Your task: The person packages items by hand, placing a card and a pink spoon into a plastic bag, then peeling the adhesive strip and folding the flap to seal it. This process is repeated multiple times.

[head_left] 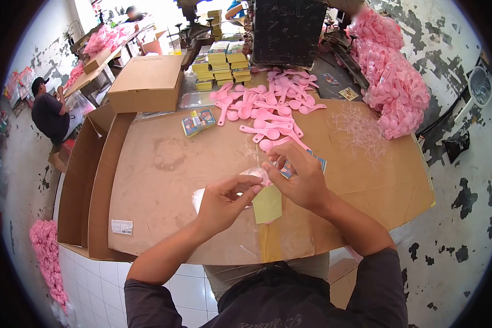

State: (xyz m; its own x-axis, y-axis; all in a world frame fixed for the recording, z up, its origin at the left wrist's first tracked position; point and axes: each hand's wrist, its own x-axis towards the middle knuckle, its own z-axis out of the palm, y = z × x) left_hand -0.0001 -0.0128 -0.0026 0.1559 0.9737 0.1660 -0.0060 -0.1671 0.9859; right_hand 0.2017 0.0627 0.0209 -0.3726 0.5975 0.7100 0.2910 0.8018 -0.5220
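Note:
In front of me on the cardboard-covered table, my left hand (224, 202) is closed in a pinch at the upper edge of a small clear plastic bag (255, 174). Something pink shows through the plastic. Below the fingertips hangs a yellow card (268, 205), apparently in or against the bag. My right hand (302, 177) is just above and to the right, its fingers curled and thumb bent inward; what lies between them is too small to tell. A stack of printed cards (319, 162) is partly hidden behind it. Beyond lie many loose pink scoops (268, 115).
A rubber-banded card bundle (198, 123) lies left of the scoops. Yellow card stacks (221, 60) and a cardboard box (147, 76) stand behind. Bagged pink scoops (391, 82) pile up at right, near clear plastic strips (361, 131). A person (50, 112) sits far left.

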